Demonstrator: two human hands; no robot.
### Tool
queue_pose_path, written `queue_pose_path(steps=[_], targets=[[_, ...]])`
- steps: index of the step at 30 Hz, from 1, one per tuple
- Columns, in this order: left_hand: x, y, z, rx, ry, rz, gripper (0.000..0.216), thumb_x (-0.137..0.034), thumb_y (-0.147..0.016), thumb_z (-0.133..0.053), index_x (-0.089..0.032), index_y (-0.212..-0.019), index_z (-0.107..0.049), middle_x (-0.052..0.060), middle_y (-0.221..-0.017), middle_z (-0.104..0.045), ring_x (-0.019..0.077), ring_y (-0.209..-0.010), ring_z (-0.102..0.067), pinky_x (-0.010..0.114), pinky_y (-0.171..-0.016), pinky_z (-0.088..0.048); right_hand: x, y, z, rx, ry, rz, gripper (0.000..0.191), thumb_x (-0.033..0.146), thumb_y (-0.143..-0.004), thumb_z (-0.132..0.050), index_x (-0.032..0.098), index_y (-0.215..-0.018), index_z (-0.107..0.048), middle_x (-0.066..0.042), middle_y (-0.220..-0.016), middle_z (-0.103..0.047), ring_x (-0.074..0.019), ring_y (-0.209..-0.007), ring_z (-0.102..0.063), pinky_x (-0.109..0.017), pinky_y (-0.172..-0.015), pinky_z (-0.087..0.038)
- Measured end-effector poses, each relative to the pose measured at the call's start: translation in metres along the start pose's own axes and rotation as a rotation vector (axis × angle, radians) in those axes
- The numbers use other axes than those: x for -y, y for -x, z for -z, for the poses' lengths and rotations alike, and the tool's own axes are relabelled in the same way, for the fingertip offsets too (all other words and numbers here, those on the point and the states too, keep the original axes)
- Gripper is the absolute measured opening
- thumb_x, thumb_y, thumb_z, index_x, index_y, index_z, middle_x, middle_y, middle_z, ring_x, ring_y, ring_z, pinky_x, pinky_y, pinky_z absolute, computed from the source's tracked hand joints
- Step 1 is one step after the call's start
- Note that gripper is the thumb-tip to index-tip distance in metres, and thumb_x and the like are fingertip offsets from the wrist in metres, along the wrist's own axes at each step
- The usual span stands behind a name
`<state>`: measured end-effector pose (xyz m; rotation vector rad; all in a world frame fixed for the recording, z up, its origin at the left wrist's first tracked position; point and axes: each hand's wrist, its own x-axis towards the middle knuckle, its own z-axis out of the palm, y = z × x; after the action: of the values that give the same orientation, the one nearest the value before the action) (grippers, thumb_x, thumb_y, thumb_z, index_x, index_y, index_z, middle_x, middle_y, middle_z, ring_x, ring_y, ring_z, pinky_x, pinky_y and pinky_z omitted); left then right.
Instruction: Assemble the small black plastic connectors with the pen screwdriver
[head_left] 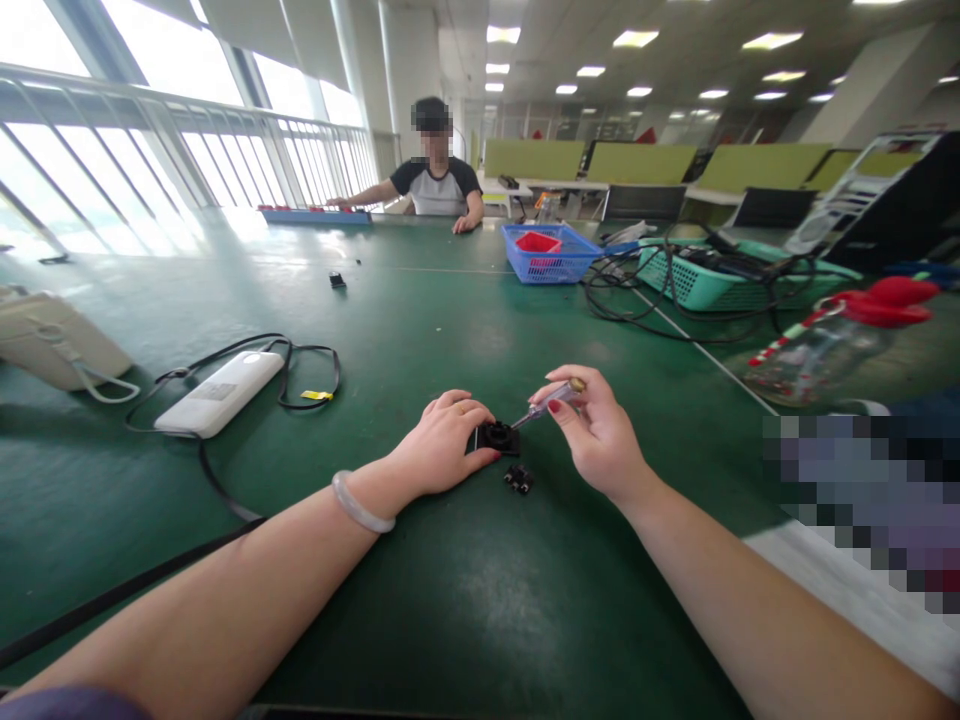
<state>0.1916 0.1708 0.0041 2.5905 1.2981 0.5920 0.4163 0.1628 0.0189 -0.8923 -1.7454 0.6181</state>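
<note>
My left hand (454, 440), with a pale bangle at the wrist, grips a small flat black part (498, 437) that has a round shape in its middle, holding it on the green table (480, 600). In my right hand (600, 435) is a screwdriver (553, 398) with a see-through handle, held between thumb and fingers. It slants down to the left, and its tip meets the right upper edge of the black part. Just below lies a little cluster of black pieces (518, 479) with light ends, touched by neither hand.
To the left lie a white power bank (221, 393) with a black cable and a beige bag (56, 340). At right are a blue basket (551, 262), a teal basket (701, 285) with cables, and a bottle (817, 350) with a red lid. Another person (439, 185) sits across the table.
</note>
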Motion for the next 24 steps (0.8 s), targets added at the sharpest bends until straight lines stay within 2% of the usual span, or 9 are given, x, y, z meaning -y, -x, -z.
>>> queue_pose_path(steps=[3,9,12,16,18,21,24], targets=[[0.0,-0.001,0.001,0.007,0.003,0.004,0.039,-0.042,-0.082,-0.07,-0.023,-0.115,-0.063,0.006,-0.124,-0.065,0.031,-0.13,-0.044,0.051,-0.11,-0.036,0.003,0.001,0.0,-0.01,0.039,0.019,0.024,0.033,-0.096,-0.055,0.028,-0.118,-0.051,-0.003,-0.096,-0.07,-0.0208,-0.092,-0.069,-0.042,-0.091,-0.051],[0.0,-0.002,0.003,0.033,-0.002,0.004,0.043,-0.044,-0.078,-0.075,-0.022,-0.114,-0.063,0.007,-0.123,-0.066,0.0308,-0.127,-0.046,0.051,-0.109,-0.037,0.021,0.01,-0.004,-0.164,-0.033,0.137,0.028,0.031,-0.096,-0.052,0.029,-0.124,-0.047,-0.004,-0.097,-0.07,-0.0221,-0.094,-0.068,-0.046,-0.095,-0.05],[0.002,-0.001,0.001,0.031,-0.008,-0.003,0.044,-0.044,-0.078,-0.075,-0.023,-0.114,-0.063,0.007,-0.123,-0.066,0.0312,-0.128,-0.045,0.051,-0.108,-0.038,0.031,0.015,-0.008,-0.046,0.01,0.199,0.029,0.027,-0.096,-0.05,0.031,-0.125,-0.048,-0.003,-0.098,-0.07,-0.0221,-0.094,-0.069,-0.046,-0.096,-0.051],[0.004,-0.001,-0.003,0.012,-0.014,-0.006,0.044,-0.046,-0.08,-0.072,-0.022,-0.115,-0.063,0.008,-0.122,-0.066,0.031,-0.126,-0.047,0.051,-0.107,-0.038,0.034,0.014,-0.013,0.13,0.178,0.366,0.036,0.017,-0.092,-0.053,0.033,-0.124,-0.05,0.0,-0.099,-0.072,-0.0202,-0.095,-0.069,-0.052,-0.11,-0.039],[0.005,-0.001,-0.004,0.008,-0.011,-0.01,0.04,-0.045,-0.082,-0.07,-0.022,-0.114,-0.063,0.008,-0.121,-0.066,0.0305,-0.126,-0.047,0.052,-0.108,-0.038,0.032,0.011,-0.014,0.189,0.236,0.398,0.037,0.015,-0.091,-0.053,0.033,-0.123,-0.051,0.0,-0.102,-0.072,-0.0194,-0.096,-0.069,-0.053,-0.111,-0.038],[0.003,0.0,-0.003,0.004,-0.007,-0.011,0.038,-0.043,-0.082,-0.069,-0.023,-0.114,-0.063,0.009,-0.121,-0.066,0.0305,-0.126,-0.047,0.051,-0.107,-0.039,0.03,0.008,-0.014,0.207,0.286,0.365,0.032,0.019,-0.091,-0.055,0.032,-0.121,-0.053,-0.001,-0.106,-0.073,-0.0204,-0.097,-0.069,-0.053,-0.109,-0.04],[0.001,0.001,-0.001,-0.01,0.006,-0.016,0.036,-0.042,-0.083,-0.068,-0.023,-0.113,-0.063,0.009,-0.121,-0.066,0.0304,-0.125,-0.047,0.051,-0.107,-0.039,0.03,0.009,-0.011,0.145,0.289,0.332,0.031,0.022,-0.09,-0.058,0.031,-0.119,-0.054,-0.001,-0.102,-0.073,-0.0213,-0.096,-0.069,-0.053,-0.108,-0.041]])
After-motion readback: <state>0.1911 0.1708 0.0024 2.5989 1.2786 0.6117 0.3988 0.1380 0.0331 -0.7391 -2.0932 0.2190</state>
